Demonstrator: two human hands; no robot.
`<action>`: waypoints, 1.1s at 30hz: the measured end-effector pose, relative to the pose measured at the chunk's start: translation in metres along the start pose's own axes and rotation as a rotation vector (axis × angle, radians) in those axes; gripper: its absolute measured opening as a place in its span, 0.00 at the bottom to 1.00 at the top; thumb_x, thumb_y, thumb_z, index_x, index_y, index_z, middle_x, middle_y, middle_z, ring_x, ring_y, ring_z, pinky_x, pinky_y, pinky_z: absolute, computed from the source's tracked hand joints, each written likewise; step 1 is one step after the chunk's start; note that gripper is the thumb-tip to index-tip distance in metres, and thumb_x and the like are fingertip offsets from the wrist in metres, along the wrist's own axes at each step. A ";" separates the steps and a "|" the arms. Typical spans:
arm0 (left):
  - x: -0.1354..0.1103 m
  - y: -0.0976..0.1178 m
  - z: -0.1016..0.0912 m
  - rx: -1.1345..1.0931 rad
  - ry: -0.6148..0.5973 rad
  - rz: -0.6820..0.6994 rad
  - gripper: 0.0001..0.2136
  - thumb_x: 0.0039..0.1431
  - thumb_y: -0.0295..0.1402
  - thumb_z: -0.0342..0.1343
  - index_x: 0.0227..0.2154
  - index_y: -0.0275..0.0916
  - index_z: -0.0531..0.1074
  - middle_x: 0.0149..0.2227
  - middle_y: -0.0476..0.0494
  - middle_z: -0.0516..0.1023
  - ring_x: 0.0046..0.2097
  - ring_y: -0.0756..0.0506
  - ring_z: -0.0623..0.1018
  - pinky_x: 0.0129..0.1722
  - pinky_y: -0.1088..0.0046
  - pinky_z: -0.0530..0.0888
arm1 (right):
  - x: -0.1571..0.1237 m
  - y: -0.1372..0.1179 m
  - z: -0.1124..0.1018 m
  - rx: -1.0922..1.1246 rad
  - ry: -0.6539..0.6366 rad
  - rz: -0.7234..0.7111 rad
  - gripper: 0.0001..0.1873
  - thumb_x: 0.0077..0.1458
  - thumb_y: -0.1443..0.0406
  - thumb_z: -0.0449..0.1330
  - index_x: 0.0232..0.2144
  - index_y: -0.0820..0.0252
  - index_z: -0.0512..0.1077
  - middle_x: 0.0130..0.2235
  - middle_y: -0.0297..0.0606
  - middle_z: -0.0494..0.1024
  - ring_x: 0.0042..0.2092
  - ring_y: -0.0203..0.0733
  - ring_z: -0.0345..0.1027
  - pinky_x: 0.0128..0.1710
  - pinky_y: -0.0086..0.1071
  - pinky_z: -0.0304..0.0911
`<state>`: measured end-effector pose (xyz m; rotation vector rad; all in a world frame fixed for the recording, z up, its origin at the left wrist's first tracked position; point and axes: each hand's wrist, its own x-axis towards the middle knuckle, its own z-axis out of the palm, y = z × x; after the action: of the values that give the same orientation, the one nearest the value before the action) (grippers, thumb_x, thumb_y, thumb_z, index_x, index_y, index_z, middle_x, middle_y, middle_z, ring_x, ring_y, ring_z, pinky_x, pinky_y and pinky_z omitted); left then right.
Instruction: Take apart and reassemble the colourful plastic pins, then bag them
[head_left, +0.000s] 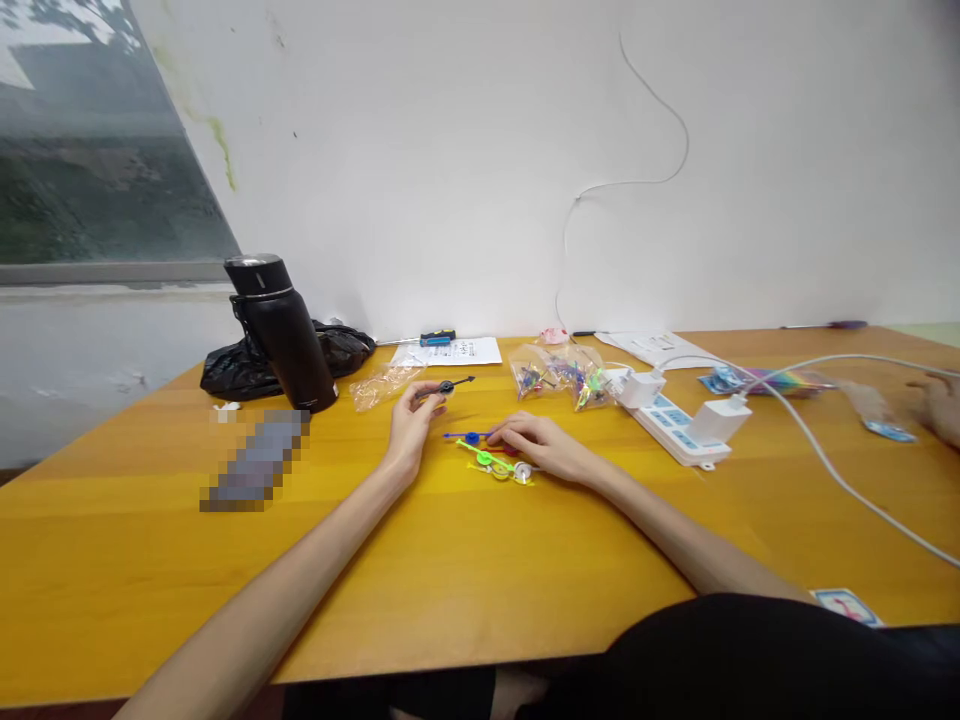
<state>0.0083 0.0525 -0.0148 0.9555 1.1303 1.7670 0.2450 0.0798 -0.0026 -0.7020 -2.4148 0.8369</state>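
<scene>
Tabletop [150, 560] of orange wood, white wall [450, 150]; our left hand [409, 425] pinches black plastic arrow [450, 386], right hand [536, 445] rests open on blue plastic arrow [469, 437].

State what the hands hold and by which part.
The left hand pinches a black arrow-tipped piece by the end opposite its arrow. The right hand rests on coloured pieces; a grip cannot be told.
</scene>
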 end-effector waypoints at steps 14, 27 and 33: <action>-0.013 0.011 0.007 0.227 -0.336 0.128 0.11 0.56 0.38 0.63 0.38 0.37 0.75 0.39 0.43 0.81 0.40 0.46 0.80 0.44 0.67 0.77 | -0.002 -0.011 0.000 0.143 0.298 0.011 0.16 0.68 0.55 0.57 0.53 0.56 0.70 0.53 0.43 0.75 0.53 0.46 0.70 0.57 0.43 0.65; -0.034 0.014 0.015 0.340 -0.484 0.108 0.10 0.57 0.36 0.63 0.37 0.36 0.76 0.35 0.44 0.79 0.39 0.47 0.78 0.43 0.70 0.75 | -0.002 -0.018 0.005 0.430 0.151 0.019 0.15 0.66 0.56 0.61 0.50 0.56 0.73 0.37 0.34 0.73 0.35 0.36 0.69 0.37 0.32 0.70; -0.038 0.020 0.015 0.312 -0.585 0.152 0.11 0.59 0.36 0.63 0.43 0.39 0.75 0.47 0.41 0.77 0.51 0.44 0.76 0.51 0.69 0.74 | 0.000 -0.021 0.008 0.604 0.127 0.027 0.13 0.63 0.56 0.64 0.44 0.57 0.72 0.38 0.34 0.74 0.34 0.35 0.68 0.36 0.30 0.66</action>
<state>0.0319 0.0174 0.0025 1.6529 0.9727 1.2981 0.2342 0.0624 0.0059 -0.5245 -1.8879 1.3970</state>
